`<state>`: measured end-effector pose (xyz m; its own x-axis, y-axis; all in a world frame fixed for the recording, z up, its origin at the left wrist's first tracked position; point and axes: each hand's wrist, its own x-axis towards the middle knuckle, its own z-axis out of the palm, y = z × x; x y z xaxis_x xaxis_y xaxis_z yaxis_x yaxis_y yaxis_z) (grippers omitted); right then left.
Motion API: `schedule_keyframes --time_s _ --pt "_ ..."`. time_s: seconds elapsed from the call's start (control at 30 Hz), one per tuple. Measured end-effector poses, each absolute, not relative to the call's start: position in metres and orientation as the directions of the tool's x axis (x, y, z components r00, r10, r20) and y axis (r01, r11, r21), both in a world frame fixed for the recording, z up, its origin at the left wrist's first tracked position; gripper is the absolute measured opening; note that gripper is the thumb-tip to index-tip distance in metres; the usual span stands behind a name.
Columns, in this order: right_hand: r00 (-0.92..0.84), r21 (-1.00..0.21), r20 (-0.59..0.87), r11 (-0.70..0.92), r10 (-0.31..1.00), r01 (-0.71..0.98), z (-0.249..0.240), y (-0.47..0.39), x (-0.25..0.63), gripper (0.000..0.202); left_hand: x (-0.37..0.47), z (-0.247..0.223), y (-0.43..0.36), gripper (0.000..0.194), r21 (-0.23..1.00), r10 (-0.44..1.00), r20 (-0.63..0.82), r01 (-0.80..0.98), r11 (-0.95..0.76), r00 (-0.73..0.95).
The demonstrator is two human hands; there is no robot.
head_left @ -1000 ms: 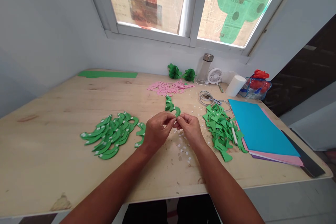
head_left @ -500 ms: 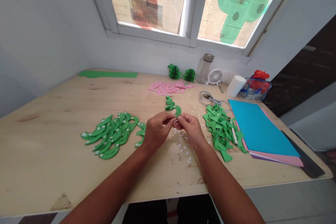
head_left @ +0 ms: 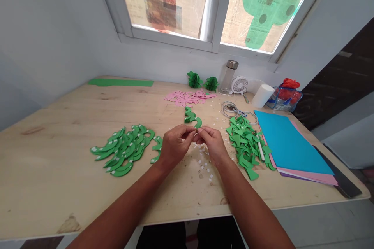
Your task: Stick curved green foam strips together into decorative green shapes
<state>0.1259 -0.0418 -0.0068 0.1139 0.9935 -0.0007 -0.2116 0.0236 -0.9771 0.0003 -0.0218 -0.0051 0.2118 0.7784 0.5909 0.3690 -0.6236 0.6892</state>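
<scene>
My left hand point(head_left: 177, 142) and my right hand point(head_left: 210, 142) meet at the middle of the table, fingertips pinched together on the near end of a curved green paper piece point(head_left: 198, 122). Its folded, wavy part point(head_left: 189, 113) stretches away behind the fingers. Another green paper piece point(head_left: 157, 148) lies just left of my left hand. Farther left is a pile of green curved pieces point(head_left: 125, 149) bearing small white squares. Tiny white paper bits point(head_left: 204, 159) are scattered between my forearms.
Green scraps point(head_left: 244, 140) with a white pen point(head_left: 261, 151) lie right of my right hand, beside blue sheets point(head_left: 289, 140). Tape rolls point(head_left: 229, 109), pink cutouts point(head_left: 188, 97), a bottle point(head_left: 228, 77), a small fan point(head_left: 239, 85) and a white roll point(head_left: 262, 96) are farther back.
</scene>
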Motion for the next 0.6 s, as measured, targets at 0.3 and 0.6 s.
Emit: schedule_keyframes --time_s 0.3,0.6 --pt "0.170 -0.988 0.041 0.066 0.985 -0.142 -0.006 -0.040 0.127 0.023 0.000 0.000 -0.022 0.011 0.891 0.903 0.420 0.146 -0.430 0.095" --pt "0.112 -0.991 0.093 0.104 0.989 -0.090 -0.004 -0.043 0.125 0.023 -0.008 -0.002 -0.003 0.031 0.880 0.974 -0.148 -0.427 0.209 0.172"
